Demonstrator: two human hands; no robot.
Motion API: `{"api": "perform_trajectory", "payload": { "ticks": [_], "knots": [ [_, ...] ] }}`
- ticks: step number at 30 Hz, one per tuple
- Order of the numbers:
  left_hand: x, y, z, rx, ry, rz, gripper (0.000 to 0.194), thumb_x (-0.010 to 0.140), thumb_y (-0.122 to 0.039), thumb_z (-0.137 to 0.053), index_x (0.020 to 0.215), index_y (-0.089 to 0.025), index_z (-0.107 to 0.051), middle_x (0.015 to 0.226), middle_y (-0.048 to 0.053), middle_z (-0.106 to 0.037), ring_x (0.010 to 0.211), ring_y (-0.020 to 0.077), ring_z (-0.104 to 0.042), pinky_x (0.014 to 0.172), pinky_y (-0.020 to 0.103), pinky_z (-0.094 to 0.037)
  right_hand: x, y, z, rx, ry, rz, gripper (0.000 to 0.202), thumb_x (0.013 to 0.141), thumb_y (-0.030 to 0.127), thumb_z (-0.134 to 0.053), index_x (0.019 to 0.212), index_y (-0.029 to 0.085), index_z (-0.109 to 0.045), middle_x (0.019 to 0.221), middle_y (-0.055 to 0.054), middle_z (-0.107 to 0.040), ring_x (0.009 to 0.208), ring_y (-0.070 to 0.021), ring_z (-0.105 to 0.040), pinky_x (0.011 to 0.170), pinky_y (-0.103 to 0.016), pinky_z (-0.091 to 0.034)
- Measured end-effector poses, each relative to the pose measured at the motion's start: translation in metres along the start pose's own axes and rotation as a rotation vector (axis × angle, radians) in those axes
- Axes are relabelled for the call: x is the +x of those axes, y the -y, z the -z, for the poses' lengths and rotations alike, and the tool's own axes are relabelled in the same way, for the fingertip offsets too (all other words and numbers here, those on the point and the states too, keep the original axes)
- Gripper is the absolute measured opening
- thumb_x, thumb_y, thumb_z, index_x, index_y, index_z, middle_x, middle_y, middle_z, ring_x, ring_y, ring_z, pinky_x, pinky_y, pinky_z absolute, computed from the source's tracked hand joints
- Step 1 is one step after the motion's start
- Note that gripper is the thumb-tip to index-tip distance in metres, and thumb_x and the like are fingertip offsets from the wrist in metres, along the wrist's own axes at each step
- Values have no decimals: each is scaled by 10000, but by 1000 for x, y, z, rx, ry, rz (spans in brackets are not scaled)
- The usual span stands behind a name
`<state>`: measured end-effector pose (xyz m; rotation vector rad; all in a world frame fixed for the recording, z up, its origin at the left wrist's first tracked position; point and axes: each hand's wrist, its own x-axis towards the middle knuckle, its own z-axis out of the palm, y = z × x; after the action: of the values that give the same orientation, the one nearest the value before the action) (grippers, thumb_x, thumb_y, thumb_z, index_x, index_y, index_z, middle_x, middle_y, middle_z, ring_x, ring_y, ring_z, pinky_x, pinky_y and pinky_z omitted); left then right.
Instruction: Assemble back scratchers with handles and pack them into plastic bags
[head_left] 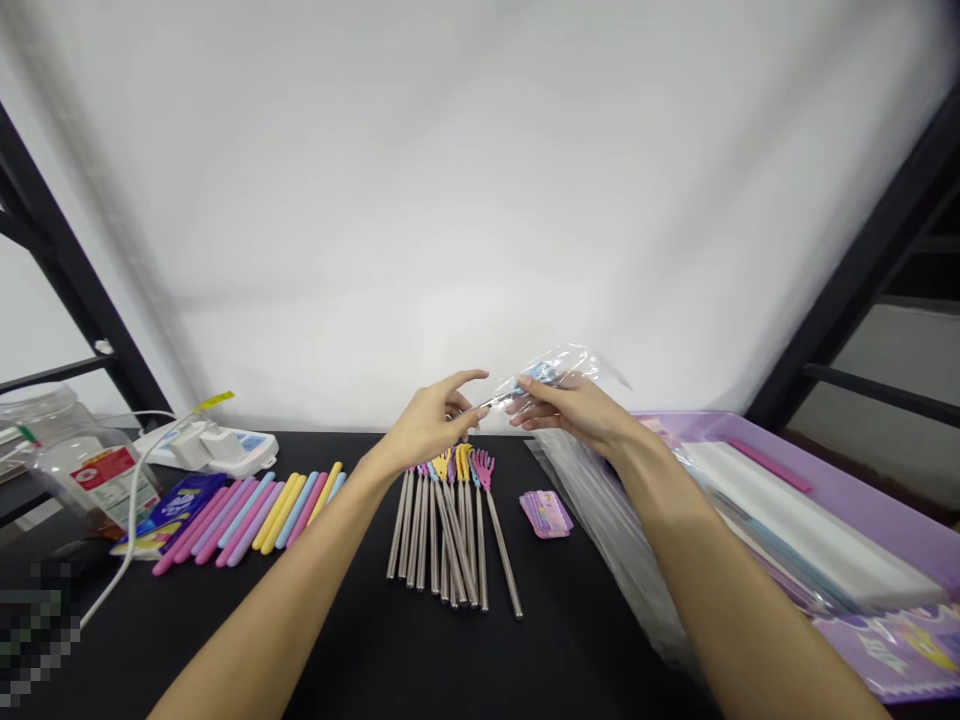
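Note:
My right hand (574,408) grips a clear plastic bag (577,360) above the back of the table. Inside the bag is a back scratcher with a light blue head (541,376); its thin metal rod points toward my left hand (435,415). The left thumb is at the rod's end, with the index finger stretched out above and the other fingers curled. Below lie several metal-rod back scratchers (457,540) with pink, yellow, blue and purple claw heads, side by side. A small stack of pink and purple cards (546,513) lies to their right.
Several coloured tubes (247,515) lie at left beside a blue packet (176,510). Behind are a power strip (247,450) with a white cable and a clear jar (82,460). Flat plastic bags (600,510) lie at right, beside a purple tray (720,425) holding packaged items.

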<state>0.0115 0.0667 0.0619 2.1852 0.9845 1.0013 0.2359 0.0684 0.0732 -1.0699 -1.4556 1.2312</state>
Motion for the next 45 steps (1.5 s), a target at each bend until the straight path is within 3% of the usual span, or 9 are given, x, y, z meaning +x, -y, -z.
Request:
{"api": "perform_trajectory", "payload": {
  "ticks": [5,8,12,18,26,29,35,39,45],
  "knots": [
    [-1,1,5,35,-39,99,587,846,-422,-629,1377,-217,-482,1054,97,-692,682,147,-662,639,278,-533,3,0,0,32,-113,54,306,701,425,-811,707,138,-706,727,-97,-746,591,-159,-681,596,-263,-561],
    [-4,4,17,-175,202,163,649,853,-385,-643,1441,-232,-416,1382,170,-531,747,149,-691,727,324,-565,2,0,12,37,-90,60,342,671,453,-825,706,129,-720,733,-104,-744,587,-155,-667,603,-272,-556],
    [-7,6,25,-488,450,113,572,874,-321,-649,1405,-203,-472,1340,166,-580,1010,222,-678,907,398,-541,0,-1,20,59,-21,56,327,684,448,-818,748,137,-739,761,-98,-743,623,-162,-670,620,-285,-556],
    [-5,6,21,-540,290,147,345,821,-279,-717,1112,-107,-647,1016,127,-707,947,219,-700,915,419,-556,-2,-1,16,36,10,42,330,720,470,-784,772,149,-734,776,-86,-737,630,-166,-678,579,-272,-543],
    [-6,-10,15,-502,218,155,274,817,-344,-712,882,-105,-597,920,137,-700,971,271,-690,808,440,-605,-3,-2,18,63,63,49,336,766,470,-745,866,149,-748,862,-106,-747,703,-170,-685,614,-269,-532],
    [-5,-8,12,-507,219,152,281,845,-361,-682,913,-106,-588,946,149,-702,966,268,-693,829,451,-600,-1,-3,16,110,14,59,317,730,428,-787,918,176,-749,877,-88,-747,745,-169,-682,637,-263,-525],
    [-2,2,5,-630,218,132,556,816,-298,-727,1318,-159,-530,1260,151,-639,1099,252,-650,983,452,-527,1,-8,14,153,43,67,304,714,396,-801,923,183,-746,862,-66,-738,763,-160,-666,663,-269,-517],
    [0,5,3,-554,151,152,418,783,-337,-754,1111,-93,-667,1038,146,-733,959,226,-698,942,400,-540,-5,-4,15,104,93,42,314,719,386,-801,952,185,-742,949,-78,-737,793,-159,-667,648,-248,-515],
    [2,5,-2,-239,-81,150,341,773,-453,-737,803,-123,-655,639,43,-691,586,133,-650,607,256,-540,-3,-4,11,124,40,80,283,731,408,-784,919,199,-747,923,-72,-745,771,-150,-675,662,-241,-521]
  ]
}}
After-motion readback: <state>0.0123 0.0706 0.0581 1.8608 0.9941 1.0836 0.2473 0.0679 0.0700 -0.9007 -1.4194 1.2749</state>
